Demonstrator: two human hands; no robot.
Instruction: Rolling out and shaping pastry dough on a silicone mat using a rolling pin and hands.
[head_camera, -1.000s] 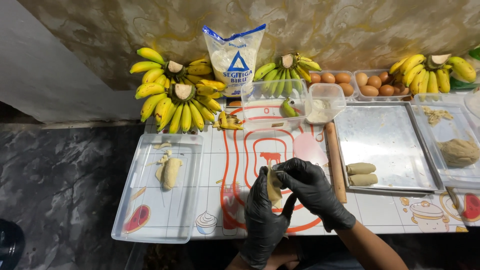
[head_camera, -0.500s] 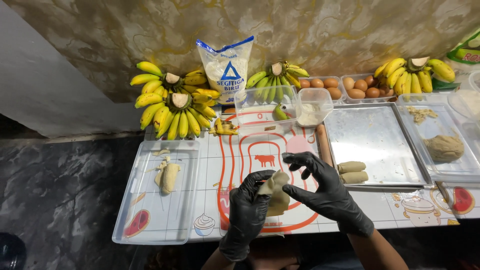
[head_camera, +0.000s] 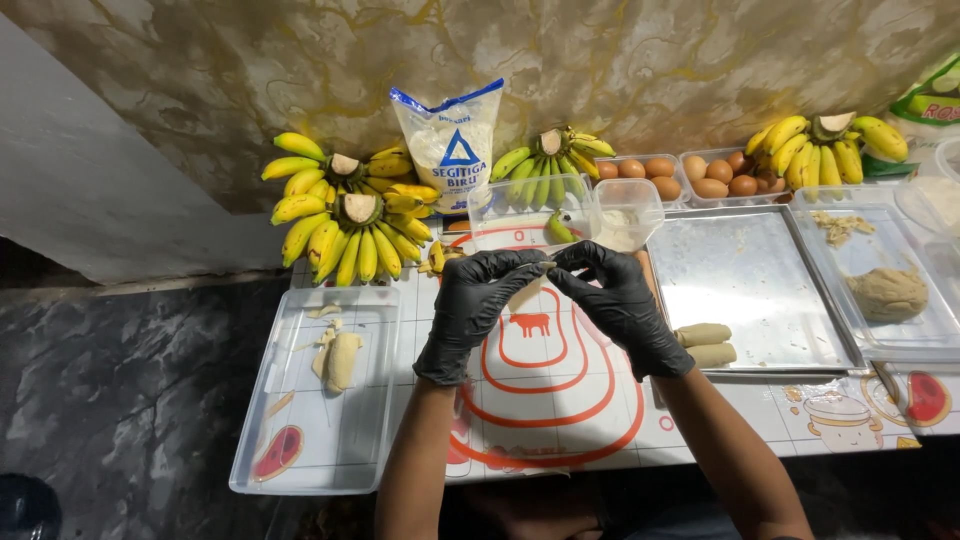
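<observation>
Above the middle of the white pastry mat with orange ring markings (head_camera: 545, 400), the left hand in a black glove (head_camera: 475, 305) and the right hand in a black glove (head_camera: 620, 305) meet fingertip to fingertip, pinched together on a small pale strip of dough-wrapped banana (head_camera: 527, 292) that hangs just below the fingers, mostly hidden by them. The step looks like shaping or sealing that piece; the next move likely calls for a gentle, even pinch so the wrap does not tear.

Just right of the hands, two finished pale rolls (head_camera: 706, 343) lie on a flat metal tray (head_camera: 760, 290). To the left, a clear plastic tray (head_camera: 300, 440) holds a peeled banana. The tiled counter backs onto a mottled gold-brown wall, where bunches of yellow bananas (head_camera: 345, 225), a bag of white flour (head_camera: 450, 150) and brown eggs in clear boxes (head_camera: 690, 172) stand in a row.
</observation>
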